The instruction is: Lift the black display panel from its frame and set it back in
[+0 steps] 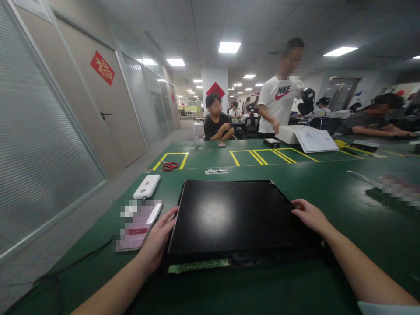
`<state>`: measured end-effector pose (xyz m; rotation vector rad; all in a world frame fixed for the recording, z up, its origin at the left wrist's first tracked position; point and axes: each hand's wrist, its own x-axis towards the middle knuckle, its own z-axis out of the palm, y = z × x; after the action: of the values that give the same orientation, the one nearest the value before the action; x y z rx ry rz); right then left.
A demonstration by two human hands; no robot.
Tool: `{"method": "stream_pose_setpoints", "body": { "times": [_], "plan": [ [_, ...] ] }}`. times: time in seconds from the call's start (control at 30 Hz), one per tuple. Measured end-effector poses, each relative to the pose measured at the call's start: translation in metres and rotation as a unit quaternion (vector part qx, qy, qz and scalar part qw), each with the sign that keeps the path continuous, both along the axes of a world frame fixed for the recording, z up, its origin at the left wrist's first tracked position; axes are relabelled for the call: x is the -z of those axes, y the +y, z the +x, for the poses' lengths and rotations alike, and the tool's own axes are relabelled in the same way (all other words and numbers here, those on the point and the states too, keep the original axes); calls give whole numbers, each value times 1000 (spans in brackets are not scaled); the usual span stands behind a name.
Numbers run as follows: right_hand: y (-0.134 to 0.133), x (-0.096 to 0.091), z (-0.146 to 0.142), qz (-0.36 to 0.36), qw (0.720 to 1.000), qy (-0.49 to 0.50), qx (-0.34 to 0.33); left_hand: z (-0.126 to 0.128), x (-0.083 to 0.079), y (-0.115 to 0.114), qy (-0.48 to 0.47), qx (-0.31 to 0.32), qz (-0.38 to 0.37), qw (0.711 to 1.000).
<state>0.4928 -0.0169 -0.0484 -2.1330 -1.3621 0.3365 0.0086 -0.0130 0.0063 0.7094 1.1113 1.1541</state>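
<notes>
A black LCD panel (229,214) lies in front of me on the green table, its glossy face up and reflecting a light. A black frame (282,195) shows along its right and far edges, and a narrow green circuit board (198,265) runs along its near edge. My left hand (159,238) holds the panel's left side, with the fingers partly hidden by the edge. On the other side, my right hand (309,214) is closed on the right edge of the black frame. Whether panel and frame are fastened together I cannot tell.
Left of the panel lie a phone (141,232) and a white power bank (146,187). Red-handled scissors (170,166) and small white parts (216,171) lie farther back. Across the table, a person stands by a white box (288,134) and another sits.
</notes>
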Motion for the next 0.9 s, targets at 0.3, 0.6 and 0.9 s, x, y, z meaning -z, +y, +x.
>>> {"method": "stream_pose_setpoints", "body": {
  "times": [0.3,0.6,0.9],
  "plan": [
    [1,1,2,1,1000,-2,-3,2,-11,-3,58,6,-24,998],
    [-2,-5,-3,-7,1000,4,-5,-5,-4,-3,103,32,75,991],
    [-1,-4,-3,-9,1000,-2,-4,2,-4,-4,-19,91,84,992]
  ]
}}
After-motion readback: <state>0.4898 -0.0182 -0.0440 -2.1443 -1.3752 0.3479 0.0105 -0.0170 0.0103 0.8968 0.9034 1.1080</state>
